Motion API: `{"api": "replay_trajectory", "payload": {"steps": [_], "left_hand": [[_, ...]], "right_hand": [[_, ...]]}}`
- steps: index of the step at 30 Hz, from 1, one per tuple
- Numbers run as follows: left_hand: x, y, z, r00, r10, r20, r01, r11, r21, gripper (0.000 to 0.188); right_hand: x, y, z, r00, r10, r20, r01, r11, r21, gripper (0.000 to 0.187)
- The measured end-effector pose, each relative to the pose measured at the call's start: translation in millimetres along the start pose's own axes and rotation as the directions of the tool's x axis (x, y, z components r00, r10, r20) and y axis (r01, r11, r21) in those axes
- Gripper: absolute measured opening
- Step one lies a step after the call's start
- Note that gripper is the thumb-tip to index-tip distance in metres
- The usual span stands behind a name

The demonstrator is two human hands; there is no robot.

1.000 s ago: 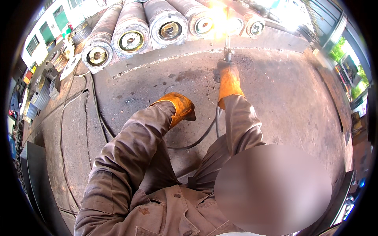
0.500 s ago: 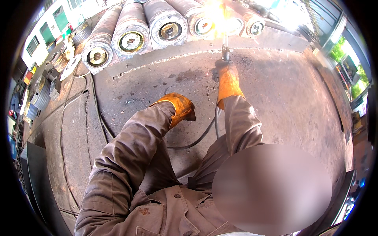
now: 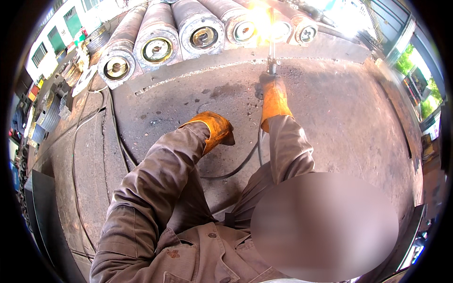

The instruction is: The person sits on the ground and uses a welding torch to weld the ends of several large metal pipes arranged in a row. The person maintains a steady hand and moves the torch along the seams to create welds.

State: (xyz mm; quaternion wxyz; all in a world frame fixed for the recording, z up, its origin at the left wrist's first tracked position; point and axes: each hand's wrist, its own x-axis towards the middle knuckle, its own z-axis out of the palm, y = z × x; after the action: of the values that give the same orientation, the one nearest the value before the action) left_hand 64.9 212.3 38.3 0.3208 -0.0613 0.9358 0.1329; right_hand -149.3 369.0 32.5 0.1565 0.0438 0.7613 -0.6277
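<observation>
My right hand [image 3: 273, 89], in an orange work glove, is closed round a gas torch [image 3: 272, 66] and stretched out in front of me. The torch points away, its bright flame [image 3: 266, 21] burning against the end of a steel cylinder [image 3: 282, 30]. Glare hides the tip and the spot it heats. A hose [image 3: 236, 169] loops from below the right glove toward my legs. My left hand [image 3: 214, 128], gloved alike, is bent over near my left knee, away from the torch. Its fingers turn down and are mostly hidden; nothing shows in it.
More large flanged cylinders [image 3: 203, 37] lie side by side across the far edge of the rusty steel floor plate [image 3: 349, 122]. Cables [image 3: 75, 155] run along the left. Coiled metal rings [image 3: 49, 111] stand at far left. A dark panel [image 3: 45, 221] rises beside me.
The torch has shifted very slightly to the right with my right hand, and its flame glow has altered a little. My left hand has not moved.
</observation>
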Motion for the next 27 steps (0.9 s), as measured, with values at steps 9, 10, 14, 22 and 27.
{"api": "replay_trajectory", "payload": {"steps": [9,10,14,22,27], "left_hand": [[19,13,-1,0.998,-0.059,0.036,0.053,0.990,0.132,0.084],[17,13,-1,0.997,-0.063,0.037,0.057,0.989,0.133,0.085],[10,1,-1,0.995,-0.085,0.055,0.080,0.994,0.076,0.084],[6,5,-4,0.999,-0.027,0.046,0.025,0.999,0.031,0.083],[12,3,0,0.995,-0.080,0.053,0.076,0.994,0.075,0.083]], "right_hand": [[25,11,-1,0.997,-0.033,-0.075,0.016,0.975,-0.222,0.030],[27,14,0,0.997,-0.021,-0.073,0.005,0.978,-0.211,0.032],[8,12,14,0.998,0.003,-0.057,-0.011,0.988,-0.152,0.040],[15,18,6,0.993,-0.086,-0.078,0.074,0.986,-0.150,0.042],[14,8,14,0.999,-0.026,-0.034,0.017,0.972,-0.236,0.034]]}}
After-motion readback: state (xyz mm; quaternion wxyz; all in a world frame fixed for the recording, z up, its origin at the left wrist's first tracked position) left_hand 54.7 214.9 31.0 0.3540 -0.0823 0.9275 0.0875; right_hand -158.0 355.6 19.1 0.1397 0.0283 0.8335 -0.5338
